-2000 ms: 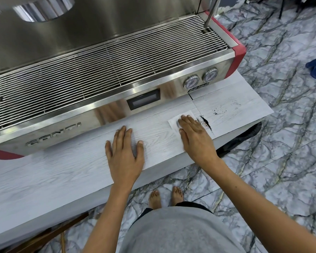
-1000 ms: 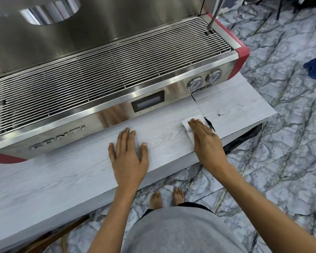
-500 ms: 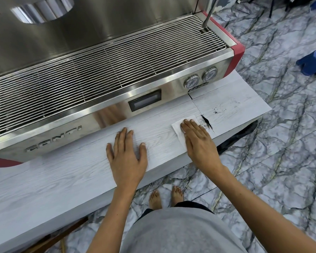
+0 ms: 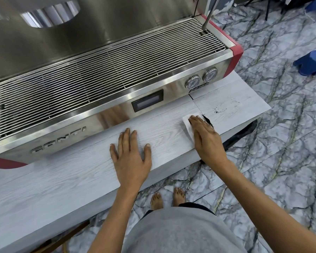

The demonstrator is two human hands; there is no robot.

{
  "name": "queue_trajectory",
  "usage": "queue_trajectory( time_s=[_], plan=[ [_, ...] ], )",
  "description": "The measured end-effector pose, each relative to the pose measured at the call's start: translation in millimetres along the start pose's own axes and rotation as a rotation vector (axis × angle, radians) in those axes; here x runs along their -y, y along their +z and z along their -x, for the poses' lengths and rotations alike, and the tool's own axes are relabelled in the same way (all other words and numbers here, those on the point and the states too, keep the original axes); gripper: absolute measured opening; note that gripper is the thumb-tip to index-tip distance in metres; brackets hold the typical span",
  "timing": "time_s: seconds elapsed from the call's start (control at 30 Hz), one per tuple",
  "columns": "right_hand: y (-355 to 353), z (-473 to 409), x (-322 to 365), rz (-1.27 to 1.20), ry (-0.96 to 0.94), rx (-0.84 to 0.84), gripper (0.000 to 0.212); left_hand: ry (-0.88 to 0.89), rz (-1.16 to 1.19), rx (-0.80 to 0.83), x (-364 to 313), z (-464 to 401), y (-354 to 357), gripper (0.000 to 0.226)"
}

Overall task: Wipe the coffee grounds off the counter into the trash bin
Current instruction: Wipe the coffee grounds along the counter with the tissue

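Straight fingers [image 4: 196,121] of the right hand [image 4: 206,139] press flat on a white tissue [image 4: 187,124], which peeks out on their left side. Just right of the fingertips, touching the tissue's edge, a dark line of coffee grounds [image 4: 208,122] lies near the counter's [image 4: 80,170] front edge, with scattered specks [image 4: 218,110] farther toward the right end. Below that end, a black bin bag [image 4: 243,131] shows on the floor. Fingers spread and straight, the left hand [image 4: 130,156] rests flat near the front edge, well apart from the grounds. An espresso machine [image 4: 108,73] stands along the back.
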State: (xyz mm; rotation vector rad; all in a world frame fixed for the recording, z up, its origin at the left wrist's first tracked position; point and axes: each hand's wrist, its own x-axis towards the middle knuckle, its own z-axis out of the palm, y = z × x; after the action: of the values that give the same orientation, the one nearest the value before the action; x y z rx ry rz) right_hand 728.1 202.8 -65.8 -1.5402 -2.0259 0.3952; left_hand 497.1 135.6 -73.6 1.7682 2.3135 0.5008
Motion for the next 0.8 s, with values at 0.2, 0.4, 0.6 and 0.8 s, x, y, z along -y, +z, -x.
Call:
queue_trajectory(
  time_s=[0.2,0.4,0.6,0.8],
  plan=[
    [18.9,10.3,14.5,0.078,-0.064,0.084,0.039,0.019,-0.027,0.019,1.3,-0.2,2.0,0.066],
    [25.5,10.3,17.6,0.181,-0.035,0.083,0.044,0.026,0.025,0.053,-0.3,-2.0,-1.3,0.069],
    [14.2,-1.0,-2.6,0.139,-0.035,0.053,0.041,0.092,0.172,0.146,-30.3,-6.2,-0.6,0.070],
    [2.7,-12.0,-22.4,0.136,-0.017,0.042,0.043,0.130,0.171,0.177,-63.7,-16.3,12.6,0.066]
  ],
)
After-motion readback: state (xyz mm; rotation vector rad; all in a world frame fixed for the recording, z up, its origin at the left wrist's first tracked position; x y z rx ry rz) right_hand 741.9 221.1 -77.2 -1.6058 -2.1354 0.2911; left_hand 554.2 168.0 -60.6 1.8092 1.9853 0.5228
